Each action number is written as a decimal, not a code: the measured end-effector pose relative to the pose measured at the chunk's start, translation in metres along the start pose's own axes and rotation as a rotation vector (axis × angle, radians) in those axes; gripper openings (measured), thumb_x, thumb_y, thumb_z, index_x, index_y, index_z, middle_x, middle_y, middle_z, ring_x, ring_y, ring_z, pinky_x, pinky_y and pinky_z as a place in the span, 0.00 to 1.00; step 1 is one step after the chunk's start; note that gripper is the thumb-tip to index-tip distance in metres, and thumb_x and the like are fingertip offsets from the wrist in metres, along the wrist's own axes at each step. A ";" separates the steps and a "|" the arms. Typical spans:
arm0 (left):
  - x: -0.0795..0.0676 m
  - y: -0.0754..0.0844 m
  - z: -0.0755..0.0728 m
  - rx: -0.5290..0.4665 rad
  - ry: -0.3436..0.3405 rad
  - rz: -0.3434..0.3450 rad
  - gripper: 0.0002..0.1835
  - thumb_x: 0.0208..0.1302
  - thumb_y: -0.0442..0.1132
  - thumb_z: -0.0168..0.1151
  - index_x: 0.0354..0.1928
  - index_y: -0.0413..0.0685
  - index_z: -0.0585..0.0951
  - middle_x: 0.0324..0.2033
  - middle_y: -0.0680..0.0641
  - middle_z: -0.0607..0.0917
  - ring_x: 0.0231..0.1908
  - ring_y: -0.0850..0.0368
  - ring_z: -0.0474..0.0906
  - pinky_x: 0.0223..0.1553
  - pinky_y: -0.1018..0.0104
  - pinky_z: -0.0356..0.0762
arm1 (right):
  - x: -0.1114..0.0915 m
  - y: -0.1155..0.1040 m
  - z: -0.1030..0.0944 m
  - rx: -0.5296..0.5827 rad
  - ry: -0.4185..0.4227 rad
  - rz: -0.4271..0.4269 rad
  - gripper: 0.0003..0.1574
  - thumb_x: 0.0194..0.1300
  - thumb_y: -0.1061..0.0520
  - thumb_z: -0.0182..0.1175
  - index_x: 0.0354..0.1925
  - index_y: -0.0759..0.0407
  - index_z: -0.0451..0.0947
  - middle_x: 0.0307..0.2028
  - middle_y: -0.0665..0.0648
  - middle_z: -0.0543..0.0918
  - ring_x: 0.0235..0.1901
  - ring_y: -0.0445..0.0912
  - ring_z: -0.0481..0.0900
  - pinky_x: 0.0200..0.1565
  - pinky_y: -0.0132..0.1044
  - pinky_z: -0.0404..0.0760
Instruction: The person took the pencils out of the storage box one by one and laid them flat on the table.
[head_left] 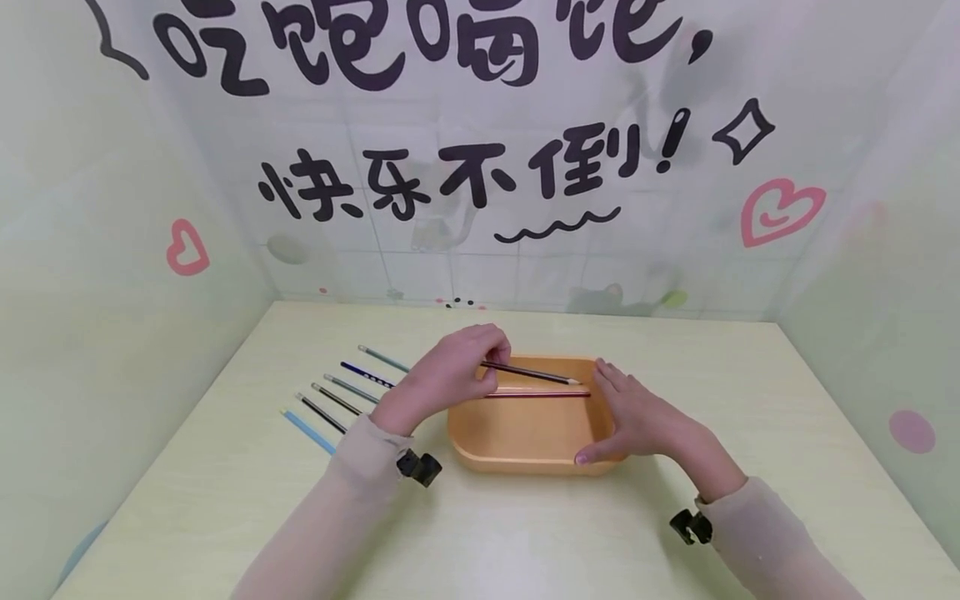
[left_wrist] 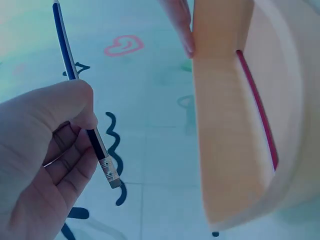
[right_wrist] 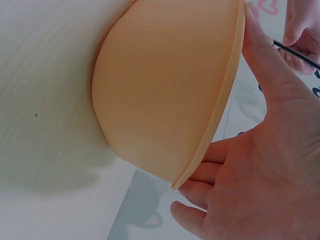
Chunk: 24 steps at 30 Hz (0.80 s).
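My left hand (head_left: 457,367) pinches a dark striped pencil (head_left: 528,372) between thumb and fingers, over the back part of an orange plastic box (head_left: 517,467). Its sharpened tip points right, and the eraser end (left_wrist: 110,172) pokes out below the fingers in the left wrist view. Inside the box, a dark red pencil (head_left: 540,395) lies along the back side. My right hand (head_left: 637,408) rests with spread fingers on the box's right end, thumb at the front rim and fingertips at the back corner.
Left of the box, several pencils lie side by side on the pale wooden table (head_left: 225,467), among them a light blue one (head_left: 309,432) and a dark blue one (head_left: 360,372). Printed curtains (head_left: 480,267) stand behind the table and along both sides.
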<state>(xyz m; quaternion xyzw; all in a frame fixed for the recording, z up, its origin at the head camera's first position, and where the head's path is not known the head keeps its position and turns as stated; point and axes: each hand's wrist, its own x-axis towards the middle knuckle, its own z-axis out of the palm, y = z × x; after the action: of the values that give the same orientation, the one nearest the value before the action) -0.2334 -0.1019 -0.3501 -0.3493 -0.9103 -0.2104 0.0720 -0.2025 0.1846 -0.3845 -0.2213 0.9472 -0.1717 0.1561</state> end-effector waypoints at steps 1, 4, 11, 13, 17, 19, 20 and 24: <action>-0.003 0.000 -0.004 0.005 0.007 0.003 0.12 0.53 0.26 0.62 0.37 0.48 0.76 0.34 0.53 0.79 0.37 0.61 0.73 0.42 0.68 0.78 | 0.000 0.000 0.000 -0.002 -0.001 -0.002 0.82 0.45 0.26 0.72 0.75 0.74 0.45 0.77 0.72 0.44 0.77 0.68 0.44 0.73 0.64 0.49; -0.012 0.000 -0.015 0.023 0.030 0.012 0.13 0.52 0.26 0.62 0.36 0.49 0.75 0.35 0.53 0.79 0.38 0.60 0.74 0.42 0.68 0.78 | 0.000 0.000 0.001 -0.014 0.000 -0.005 0.82 0.45 0.26 0.72 0.75 0.75 0.45 0.77 0.73 0.44 0.77 0.68 0.43 0.74 0.64 0.49; -0.039 -0.011 -0.039 0.080 0.078 0.000 0.13 0.50 0.25 0.63 0.35 0.50 0.75 0.34 0.55 0.79 0.38 0.61 0.75 0.42 0.66 0.80 | 0.001 0.001 0.001 -0.027 -0.002 -0.021 0.82 0.46 0.26 0.71 0.74 0.76 0.44 0.77 0.73 0.43 0.77 0.68 0.42 0.74 0.63 0.47; -0.048 -0.015 -0.044 0.099 0.080 -0.019 0.14 0.50 0.25 0.63 0.34 0.51 0.75 0.33 0.55 0.79 0.38 0.61 0.75 0.41 0.66 0.79 | 0.001 0.002 0.001 -0.028 -0.004 -0.027 0.82 0.46 0.26 0.71 0.74 0.76 0.43 0.77 0.73 0.43 0.77 0.68 0.42 0.74 0.63 0.47; -0.068 -0.026 -0.052 0.140 0.083 -0.049 0.14 0.50 0.26 0.63 0.34 0.52 0.75 0.33 0.55 0.79 0.38 0.61 0.75 0.41 0.64 0.79 | 0.001 0.002 0.001 -0.025 -0.006 -0.030 0.82 0.46 0.26 0.71 0.74 0.76 0.43 0.77 0.74 0.43 0.77 0.68 0.42 0.74 0.64 0.47; -0.077 -0.031 -0.056 0.158 0.082 -0.059 0.14 0.50 0.25 0.63 0.34 0.52 0.75 0.33 0.55 0.79 0.38 0.61 0.75 0.41 0.63 0.79 | 0.001 0.002 0.001 -0.024 -0.007 -0.029 0.82 0.46 0.25 0.71 0.74 0.76 0.43 0.77 0.74 0.43 0.77 0.68 0.42 0.74 0.64 0.48; -0.082 -0.033 -0.058 0.169 0.082 -0.061 0.14 0.50 0.25 0.63 0.34 0.52 0.75 0.33 0.55 0.79 0.38 0.61 0.75 0.41 0.63 0.79 | 0.001 0.002 0.001 -0.025 -0.009 -0.028 0.82 0.46 0.25 0.70 0.75 0.76 0.43 0.77 0.74 0.43 0.77 0.68 0.42 0.74 0.64 0.48; -0.098 -0.042 -0.066 0.223 0.094 -0.044 0.15 0.50 0.24 0.62 0.34 0.52 0.74 0.33 0.56 0.78 0.38 0.62 0.75 0.40 0.63 0.78 | 0.001 0.003 0.001 -0.024 -0.010 -0.028 0.83 0.46 0.25 0.70 0.75 0.76 0.43 0.77 0.73 0.42 0.77 0.68 0.42 0.74 0.64 0.47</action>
<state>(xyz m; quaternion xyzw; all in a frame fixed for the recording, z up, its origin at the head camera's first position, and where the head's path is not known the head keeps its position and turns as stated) -0.1895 -0.2177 -0.3322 -0.3086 -0.9311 -0.1258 0.1485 -0.2044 0.1860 -0.3866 -0.2373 0.9452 -0.1616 0.1556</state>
